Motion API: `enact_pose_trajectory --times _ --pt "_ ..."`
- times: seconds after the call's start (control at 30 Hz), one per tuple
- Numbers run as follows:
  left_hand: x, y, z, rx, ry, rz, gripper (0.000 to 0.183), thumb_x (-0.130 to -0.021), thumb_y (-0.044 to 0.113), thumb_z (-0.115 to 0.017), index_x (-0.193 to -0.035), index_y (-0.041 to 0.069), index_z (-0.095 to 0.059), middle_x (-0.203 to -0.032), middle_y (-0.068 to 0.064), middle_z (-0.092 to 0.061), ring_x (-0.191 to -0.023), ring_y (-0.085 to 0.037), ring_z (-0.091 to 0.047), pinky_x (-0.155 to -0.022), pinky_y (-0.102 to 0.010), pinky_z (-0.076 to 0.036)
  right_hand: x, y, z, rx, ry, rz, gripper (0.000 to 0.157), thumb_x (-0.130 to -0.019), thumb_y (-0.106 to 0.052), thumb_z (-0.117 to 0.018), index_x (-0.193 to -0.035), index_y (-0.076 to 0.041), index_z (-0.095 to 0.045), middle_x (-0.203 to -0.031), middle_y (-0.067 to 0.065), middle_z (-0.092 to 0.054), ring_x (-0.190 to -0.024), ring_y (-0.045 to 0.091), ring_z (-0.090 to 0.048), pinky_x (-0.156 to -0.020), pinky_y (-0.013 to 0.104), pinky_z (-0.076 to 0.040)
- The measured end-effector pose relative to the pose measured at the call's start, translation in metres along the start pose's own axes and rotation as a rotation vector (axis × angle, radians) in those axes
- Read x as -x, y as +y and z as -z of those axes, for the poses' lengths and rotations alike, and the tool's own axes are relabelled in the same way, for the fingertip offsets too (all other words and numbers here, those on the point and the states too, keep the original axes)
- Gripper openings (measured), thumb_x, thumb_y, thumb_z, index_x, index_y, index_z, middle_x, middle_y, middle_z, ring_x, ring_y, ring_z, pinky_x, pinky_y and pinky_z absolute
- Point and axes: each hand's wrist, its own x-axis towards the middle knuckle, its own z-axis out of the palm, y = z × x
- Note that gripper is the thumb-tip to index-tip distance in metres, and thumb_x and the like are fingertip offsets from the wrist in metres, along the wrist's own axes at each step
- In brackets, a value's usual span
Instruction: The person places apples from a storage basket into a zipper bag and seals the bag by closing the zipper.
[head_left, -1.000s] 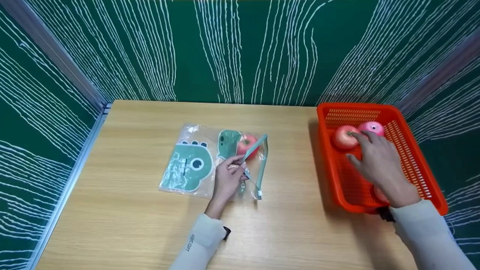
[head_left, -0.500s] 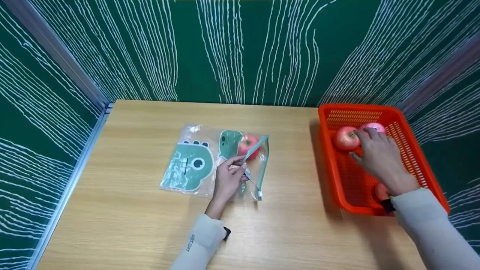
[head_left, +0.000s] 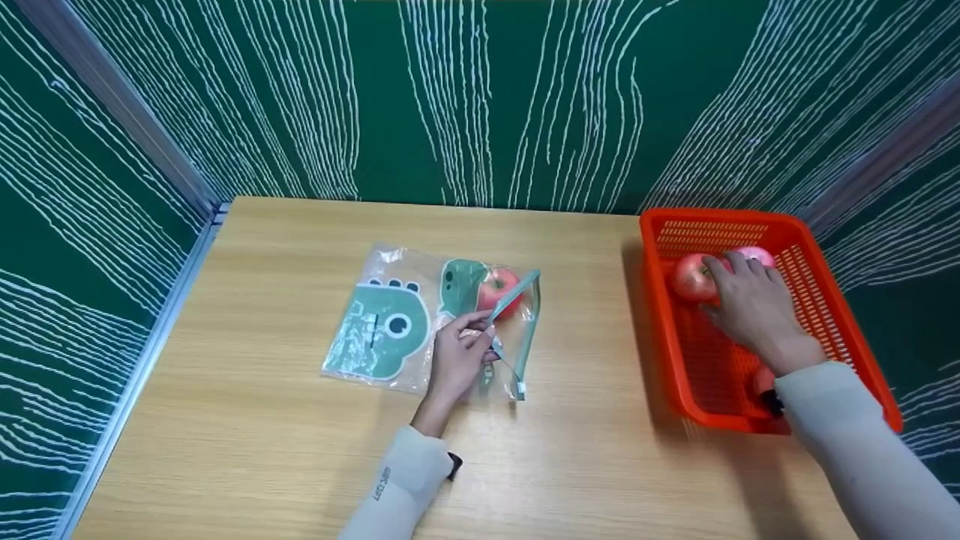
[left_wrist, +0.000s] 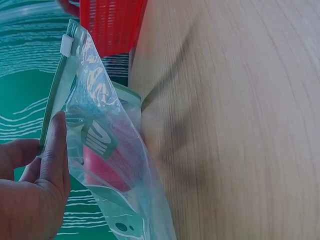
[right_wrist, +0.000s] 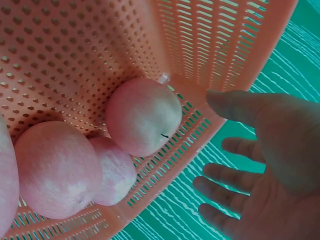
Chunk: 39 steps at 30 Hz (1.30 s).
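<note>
A clear slider zip bag (head_left: 416,315) with a green dinosaur print lies on the table, its mouth parted. My left hand (head_left: 459,356) pinches the green zip edge between thumb and fingers; the left wrist view shows the white slider (left_wrist: 66,45) farther along that edge. Inside the bag is a red apple (head_left: 496,288). My right hand (head_left: 756,311) is over the red basket, its fingers at the apple (head_left: 691,279) near the far end and partly covering a pinker apple (head_left: 756,256). In the right wrist view its fingers are spread apart, with nothing between them.
The red plastic basket (head_left: 660,360) stands at the table's right side, holding several apples. Another apple (head_left: 763,379) sits near its front, partly behind my right wrist. Green panels (head_left: 525,112) with white lines border the wooden table (head_left: 247,450).
My right hand has shifted slightly away from me inside the basket, its fingers lowering around the far apples. My left hand keeps its pinch on the bag, almost unmoved.
</note>
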Motion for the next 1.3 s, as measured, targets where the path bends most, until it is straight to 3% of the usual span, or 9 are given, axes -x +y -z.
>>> enact_pose_trajectory --times 0.5,0.77,0.97,1.3 --pt "0.002 0.000 -0.001 -0.002 -0.004 -0.003 0.029 -0.100 -0.005 -0.065 -0.129 -0.008 -0.068 -0.106 -0.016 -0.064 -0.074 -0.013 -0.068 -0.066 -0.029 -0.067 -0.026 0.016 -0.016 -0.027 -0.071 -0.019 0.082 -0.086 -0.009 -0.081 -0.155 0.006 -0.039 -0.143 0.037 -0.042 -0.127 0.058 -0.040 -0.115 0.080 -0.030" --pt "0.002 -0.003 0.000 -0.003 -0.015 -0.046 0.029 -0.098 -0.007 -0.064 -0.127 -0.011 -0.068 -0.103 -0.016 -0.064 -0.072 -0.017 -0.068 -0.061 -0.026 -0.065 -0.034 0.021 -0.026 -0.011 -0.106 -0.014 0.081 -0.081 -0.003 -0.079 -0.151 0.006 -0.040 -0.141 0.039 -0.043 -0.124 0.059 -0.042 -0.113 0.079 -0.032" --pt "0.002 -0.003 -0.001 -0.013 -0.009 -0.018 0.029 -0.098 -0.006 -0.065 -0.127 -0.008 -0.069 -0.102 -0.014 -0.063 -0.075 -0.021 -0.070 -0.063 -0.027 -0.066 -0.037 0.023 -0.028 -0.018 -0.153 -0.042 0.088 -0.085 -0.003 -0.077 -0.160 0.004 -0.030 -0.148 0.039 -0.037 -0.128 0.059 -0.038 -0.117 0.079 -0.027" --pt "0.001 -0.004 -0.002 0.004 -0.010 -0.012 0.029 -0.098 -0.007 -0.064 -0.127 -0.009 -0.069 -0.103 -0.014 -0.063 -0.077 -0.022 -0.071 -0.063 -0.028 -0.066 -0.041 0.025 -0.031 -0.030 -0.148 -0.052 0.081 -0.092 0.003 -0.067 -0.162 0.006 -0.027 -0.144 0.038 -0.035 -0.127 0.059 -0.035 -0.118 0.080 -0.025"
